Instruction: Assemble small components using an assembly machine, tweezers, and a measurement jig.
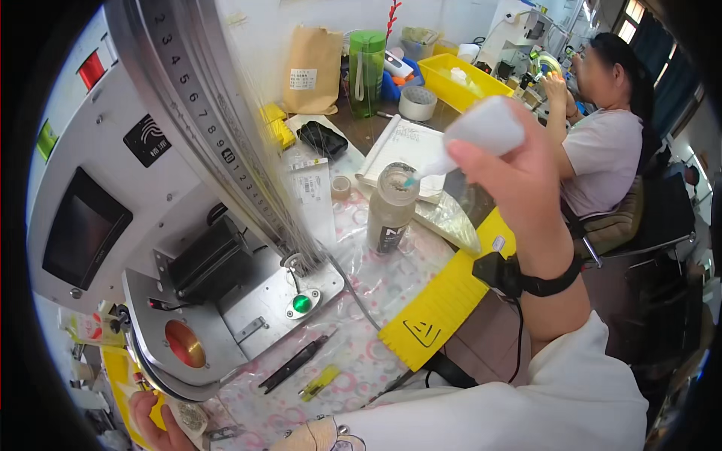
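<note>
My right hand (pixel 515 169) is closed around a white squeeze bottle (pixel 489 128), tilted down to the left. Its narrow tip, teal at the end, is at the mouth of a cloudy, greyish jar (pixel 392 207) that stands upright on the table. Whether anything flows from the tip cannot be made out. At the lower left my left hand (pixel 154 422) has its fingers curled but apart, palm up, with nothing visible in it. Beside its thumb lies a small clear bag (pixel 189 417) with greyish contents.
A metal machine (pixel 248 301) with a numbered column and green button fills the left. A black pen (pixel 295 364), a yellow clip-like piece (pixel 319 382) and a yellow mat (pixel 432 301) lie in front. Behind stand a notebook (pixel 406 146) and a green bottle (pixel 367 71). Another person (pixel 602 143) sits at right.
</note>
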Available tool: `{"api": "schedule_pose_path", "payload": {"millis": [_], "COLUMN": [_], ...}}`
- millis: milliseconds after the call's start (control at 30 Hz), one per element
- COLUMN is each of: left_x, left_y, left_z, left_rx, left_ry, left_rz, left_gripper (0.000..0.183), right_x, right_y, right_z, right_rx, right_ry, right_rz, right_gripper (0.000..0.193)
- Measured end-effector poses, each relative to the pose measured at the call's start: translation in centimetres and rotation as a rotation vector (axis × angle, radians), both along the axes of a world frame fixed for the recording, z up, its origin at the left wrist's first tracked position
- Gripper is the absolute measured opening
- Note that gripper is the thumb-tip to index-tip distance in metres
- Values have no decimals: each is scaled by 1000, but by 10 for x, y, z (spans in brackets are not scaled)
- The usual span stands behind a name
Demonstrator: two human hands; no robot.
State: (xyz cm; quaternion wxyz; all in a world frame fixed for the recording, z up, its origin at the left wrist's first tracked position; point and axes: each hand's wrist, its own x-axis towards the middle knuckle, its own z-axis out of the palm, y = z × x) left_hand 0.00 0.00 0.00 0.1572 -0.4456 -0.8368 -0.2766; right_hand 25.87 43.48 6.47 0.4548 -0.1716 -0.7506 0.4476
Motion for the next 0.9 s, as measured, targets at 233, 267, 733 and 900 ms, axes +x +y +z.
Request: {"api": "schedule_pose_path", "payload": {"millis": [233,267,733,900], "left_x": [10,20,-19,-17], "left_y": [-52,-53,-66,-77], "left_z": [-5,-4,44,33], "left_rx": [47,54,444,444], "left_ry": [91,88,-133,-194], "left_rz": [171,194,77,10], "left_gripper": [22,22,19,18], "right_x": [-15,-6,-128,-180], "right_y": [-4,-20,-265,-315], "right_z": [3,6,-51,-77], "right_rx": [321,401,-897,-1312], "right_ry": [-125,-184,-699,-413], "right_rz": [-346,-508,1226,819], "right_gripper": [47,40,36,27]}}
